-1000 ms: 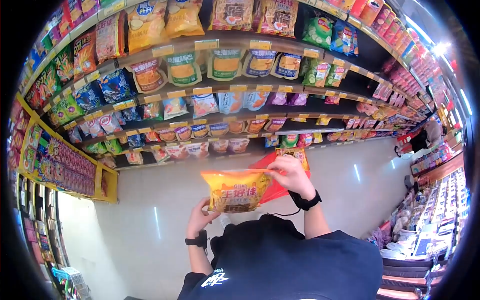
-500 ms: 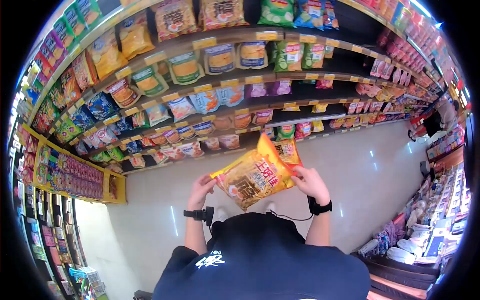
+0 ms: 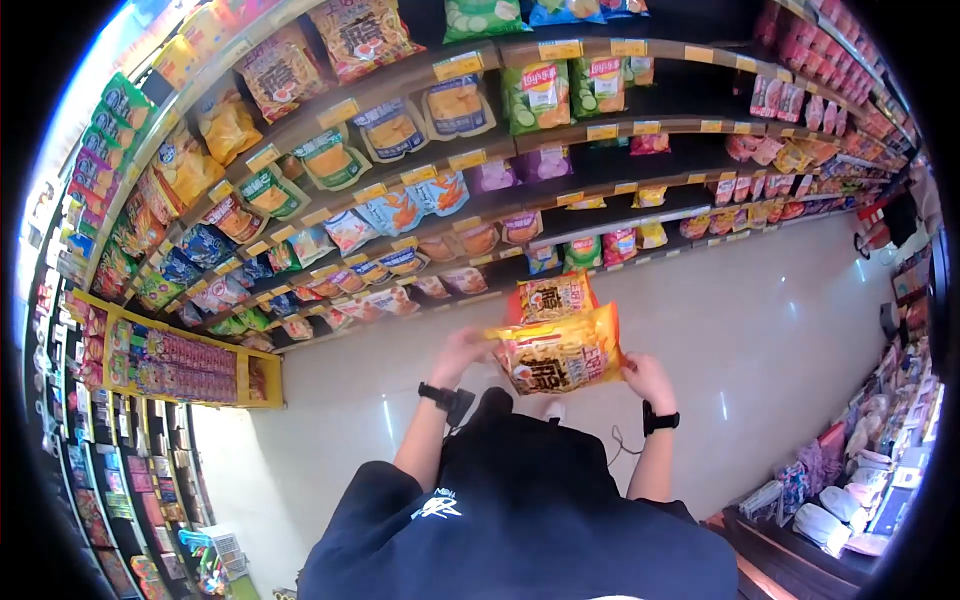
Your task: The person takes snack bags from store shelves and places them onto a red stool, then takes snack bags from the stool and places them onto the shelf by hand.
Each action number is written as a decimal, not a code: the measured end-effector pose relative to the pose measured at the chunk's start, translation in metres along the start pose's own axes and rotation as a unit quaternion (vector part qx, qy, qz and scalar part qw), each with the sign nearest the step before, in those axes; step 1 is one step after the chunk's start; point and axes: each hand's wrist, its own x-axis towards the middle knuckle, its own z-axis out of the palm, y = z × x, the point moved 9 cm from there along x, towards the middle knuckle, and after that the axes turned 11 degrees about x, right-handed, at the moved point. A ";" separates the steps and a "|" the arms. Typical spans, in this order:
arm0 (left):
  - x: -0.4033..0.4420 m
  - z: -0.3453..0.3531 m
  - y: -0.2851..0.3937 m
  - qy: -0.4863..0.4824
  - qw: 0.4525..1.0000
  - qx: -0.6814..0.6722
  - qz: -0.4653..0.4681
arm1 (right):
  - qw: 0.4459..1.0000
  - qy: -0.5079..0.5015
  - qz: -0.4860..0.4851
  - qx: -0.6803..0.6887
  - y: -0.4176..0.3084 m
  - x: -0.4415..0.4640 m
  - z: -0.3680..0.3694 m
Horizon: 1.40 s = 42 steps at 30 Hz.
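Note:
A large yellow snack bag [image 3: 560, 352] hangs between my two hands in front of my body. My left hand [image 3: 466, 357] is closed on its left edge, slightly blurred by motion. At the right edge, my right hand [image 3: 648, 379] pinches the bag between thumb and fingers. Just beyond it, a second yellow snack bag [image 3: 555, 298] shows with red around it; its lower part is hidden behind the front bag, and what supports it cannot be seen.
Curved-looking shelves [image 3: 480, 156] of packaged snacks run across the front. A yellow display rack [image 3: 190, 362] stands at the left. Wrapped goods [image 3: 826, 516] lie on a dark stand at the right. Pale floor [image 3: 740, 330] lies between, with a person [image 3: 895, 220] far right.
The yellow bag has turned from upright facing, through a tilt, to nearly level between my hands. My right hand has moved to its right edge. The view has shifted rightward along the shelves.

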 end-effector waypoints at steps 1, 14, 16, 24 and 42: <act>0.010 0.003 -0.009 -0.010 1.000 0.014 -0.026 | 0.999 0.006 -0.007 -0.030 0.002 0.005 -0.003; 0.144 0.031 -0.172 0.022 0.984 0.096 -0.146 | 0.989 -0.057 0.093 -0.098 0.162 0.101 0.092; 0.153 0.033 -0.192 0.040 0.983 0.092 -0.157 | 0.990 -0.046 0.103 -0.080 0.165 0.106 0.094; 0.178 0.059 -0.253 0.055 0.980 0.065 -0.182 | 0.971 -0.064 0.207 0.102 0.256 0.134 0.138; 0.185 0.095 -0.214 0.015 0.974 -0.050 -0.221 | 0.915 -0.010 0.314 0.252 0.278 0.165 0.175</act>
